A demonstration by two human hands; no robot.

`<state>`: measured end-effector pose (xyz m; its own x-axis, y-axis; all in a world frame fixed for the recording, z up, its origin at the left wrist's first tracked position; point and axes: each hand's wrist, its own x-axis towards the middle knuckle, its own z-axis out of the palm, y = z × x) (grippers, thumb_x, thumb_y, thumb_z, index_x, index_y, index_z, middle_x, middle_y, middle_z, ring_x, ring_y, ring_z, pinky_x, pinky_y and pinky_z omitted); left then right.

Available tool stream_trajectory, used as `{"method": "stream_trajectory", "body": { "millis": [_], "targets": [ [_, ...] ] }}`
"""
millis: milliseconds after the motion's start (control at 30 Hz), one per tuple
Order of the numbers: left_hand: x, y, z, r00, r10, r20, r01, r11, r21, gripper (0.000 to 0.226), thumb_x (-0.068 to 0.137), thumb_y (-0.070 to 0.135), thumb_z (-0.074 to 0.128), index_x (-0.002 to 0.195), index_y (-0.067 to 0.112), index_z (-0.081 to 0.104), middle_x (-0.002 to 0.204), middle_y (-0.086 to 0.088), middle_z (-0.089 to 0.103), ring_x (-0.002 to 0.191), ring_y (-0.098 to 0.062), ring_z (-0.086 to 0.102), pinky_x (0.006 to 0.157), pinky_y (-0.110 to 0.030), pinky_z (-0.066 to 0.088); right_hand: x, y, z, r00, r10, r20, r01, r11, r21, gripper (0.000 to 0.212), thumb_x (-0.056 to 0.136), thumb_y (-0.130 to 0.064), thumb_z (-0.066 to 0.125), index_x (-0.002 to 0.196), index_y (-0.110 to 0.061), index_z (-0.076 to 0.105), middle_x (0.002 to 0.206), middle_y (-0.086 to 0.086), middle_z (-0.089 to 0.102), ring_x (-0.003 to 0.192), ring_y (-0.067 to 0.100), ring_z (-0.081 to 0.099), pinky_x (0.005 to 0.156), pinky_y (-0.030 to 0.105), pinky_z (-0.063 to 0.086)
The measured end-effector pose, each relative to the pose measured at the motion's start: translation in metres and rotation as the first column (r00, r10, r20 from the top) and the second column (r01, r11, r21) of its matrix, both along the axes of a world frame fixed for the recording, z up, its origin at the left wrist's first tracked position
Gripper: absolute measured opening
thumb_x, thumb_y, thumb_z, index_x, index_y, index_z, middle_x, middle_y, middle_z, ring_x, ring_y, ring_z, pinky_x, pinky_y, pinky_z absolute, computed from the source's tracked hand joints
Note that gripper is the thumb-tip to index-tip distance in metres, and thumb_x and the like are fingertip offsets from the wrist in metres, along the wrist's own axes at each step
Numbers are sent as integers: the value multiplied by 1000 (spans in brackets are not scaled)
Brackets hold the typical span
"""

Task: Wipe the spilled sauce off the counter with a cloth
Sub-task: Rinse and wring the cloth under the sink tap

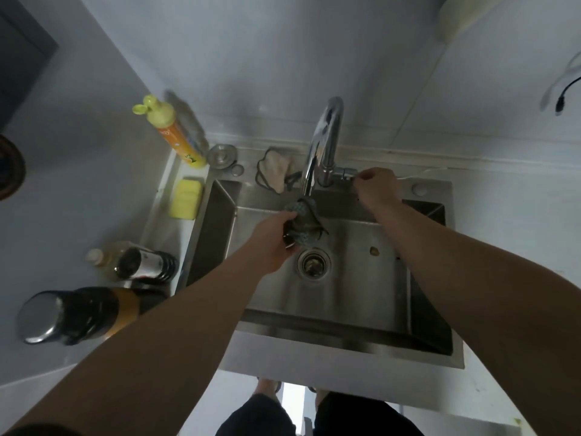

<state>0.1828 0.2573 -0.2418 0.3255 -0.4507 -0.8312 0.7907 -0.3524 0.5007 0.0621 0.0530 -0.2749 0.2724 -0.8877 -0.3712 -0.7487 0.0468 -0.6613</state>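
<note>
My left hand (274,243) grips a bunched dark grey-blue cloth (304,220) over the steel sink (355,316), directly under the spout of the chrome faucet (323,143). My right hand (375,187) reaches to the faucet's base and pinches its small side lever (347,175). No stream of water can be made out. No spilled sauce shows on the white counter (78,171) in this view.
A yellow dish-soap bottle (173,133), a yellow sponge (185,198) and a metal drain plug (222,154) sit left of the faucet. Another rag (276,166) lies behind the sink. Dark sauce bottles (78,313) stand at the counter's left. A drain strainer (314,265) sits mid-basin.
</note>
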Motion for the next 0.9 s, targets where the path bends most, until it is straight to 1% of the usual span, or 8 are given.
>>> {"method": "stream_trajectory", "body": {
  "millis": [200,333,433,533,633,700,800,900],
  "targets": [
    [0,2,-8,999,21,-39,-22,999,-33,13,95,14,62,108,11,64,110,-14,64,89,-26,63,60,-30,56,-2,-1,-2,1000,-25,7,25,1000,-11,21,99,-20,66,112,-18,81,114,7,78,107,28,71,97,40,57],
    [1,3,-12,997,31,-65,-34,998,-48,16,97,16,61,111,9,64,114,-15,65,99,-29,61,68,-33,56,-5,2,-2,1000,-16,9,17,1000,-20,28,101,-21,62,123,-18,79,123,6,77,114,29,70,92,33,53],
    [1,3,-15,998,4,-56,-7,999,-45,12,99,17,61,107,10,66,109,-13,66,94,-28,61,67,-33,55,-7,11,2,998,-61,22,62,996,-59,34,104,-27,59,135,-18,70,129,4,72,118,27,66,91,31,47],
    [2,2,-19,999,-14,-41,12,999,-36,11,100,18,60,106,10,65,103,-13,64,89,-27,62,64,-33,56,-10,45,5,970,-183,162,201,973,-109,27,100,-29,61,125,-23,68,113,-3,71,103,20,66,84,30,46],
    [3,-1,-24,999,-21,-27,20,999,-49,21,102,18,57,116,5,65,117,-20,64,103,-33,60,85,-43,58,0,91,-5,929,-126,349,82,987,139,11,100,-24,68,109,-28,73,98,-8,73,90,11,68,72,24,47],
    [5,-4,-28,999,-40,2,40,998,-57,28,104,16,53,126,1,63,120,-22,64,106,-33,61,95,-46,56,9,111,-15,896,-135,424,-15,943,331,15,98,-22,73,113,-27,75,100,-3,77,93,16,73,77,28,57],
    [11,-3,-27,994,-95,61,100,991,-89,27,105,8,49,127,-1,62,113,-19,67,94,-28,67,80,-38,62,17,120,-31,888,-171,427,-43,893,448,30,95,-22,77,125,-18,75,103,3,81,94,21,78,86,39,65],
    [19,-1,-32,966,-164,197,176,984,-42,24,102,10,57,123,2,66,116,-20,71,89,-27,72,69,-37,65,18,121,-36,902,-196,386,4,895,445,32,95,-22,77,126,-14,73,104,6,80,94,24,79,80,38,65]
  ]
}}
